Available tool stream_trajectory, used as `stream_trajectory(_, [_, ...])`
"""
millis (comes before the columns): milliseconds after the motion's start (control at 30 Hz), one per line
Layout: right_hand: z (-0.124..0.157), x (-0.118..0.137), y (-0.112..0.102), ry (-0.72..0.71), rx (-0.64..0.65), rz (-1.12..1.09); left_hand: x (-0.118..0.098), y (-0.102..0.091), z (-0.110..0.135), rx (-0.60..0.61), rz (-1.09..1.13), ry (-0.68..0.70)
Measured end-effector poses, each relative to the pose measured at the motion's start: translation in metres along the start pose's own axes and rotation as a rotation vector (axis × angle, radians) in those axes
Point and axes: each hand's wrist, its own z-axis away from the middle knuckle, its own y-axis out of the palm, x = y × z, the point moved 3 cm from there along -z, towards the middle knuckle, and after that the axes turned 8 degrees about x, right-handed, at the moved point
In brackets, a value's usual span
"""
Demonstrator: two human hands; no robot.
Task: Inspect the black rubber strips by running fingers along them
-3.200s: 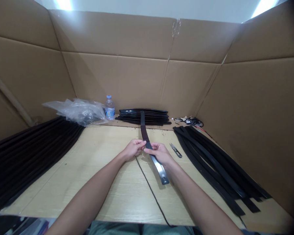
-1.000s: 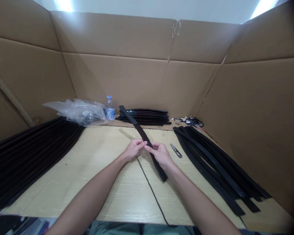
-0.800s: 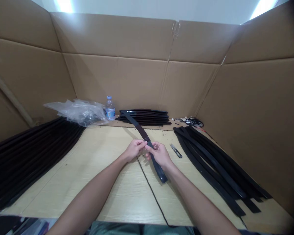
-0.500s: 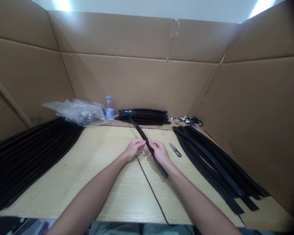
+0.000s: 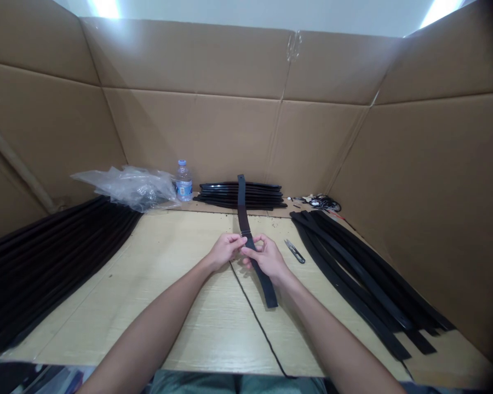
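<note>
Between my two hands is a long flat black strap (image 5: pixel 242 216), held up off the table with its far end toward the back wall and its near end hanging toward me. My left hand (image 5: pixel 227 250) pinches the strap's left edge near its middle. On the other edge, my right hand (image 5: pixel 267 257) grips it with the thumb lying across the flat face. A few crosswise lines mark the strap just above my fingers. One thin black cord (image 5: pixel 254 314) runs from under my left hand down to the table's front edge.
Black strips (image 5: pixel 45 257) cover the left side; several black straps (image 5: pixel 365 279) lie at right. Thread snips (image 5: pixel 294 251) rest beside my right hand. Along the back are a plastic bag (image 5: pixel 133 186), a water bottle (image 5: pixel 184 183), a stack of black strips (image 5: pixel 263 196) and tangled cords (image 5: pixel 322 202).
The strap has turned from edge-on to show its flat face. Its far end has swung right and up, while both hands stay in nearly the same place.
</note>
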Motion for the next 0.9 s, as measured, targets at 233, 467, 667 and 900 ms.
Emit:
stream_trajectory(233, [-0.0047, 0.0002, -0.0012, -0.005, -0.037, -0.076, -0.0007, -0.0026, -0.0015, -0.044, -0.003, 0.004])
stream_trajectory(467, [-0.0011, -0.0016, -0.0008, -0.025, -0.119, -0.138, 0.0005, -0.0021, -0.0011, -0.058, -0.006, 0.017])
stream_trajectory(667, [-0.0021, -0.0015, -0.0026, -0.023, -0.092, -0.043, 0.0006, -0.0021, -0.0014, -0.042, -0.012, 0.019])
stream_trajectory(900, [-0.0014, 0.0004, 0.0003, -0.027, -0.060, 0.048, 0.0031, -0.0044, -0.0015, -0.034, 0.006, 0.013])
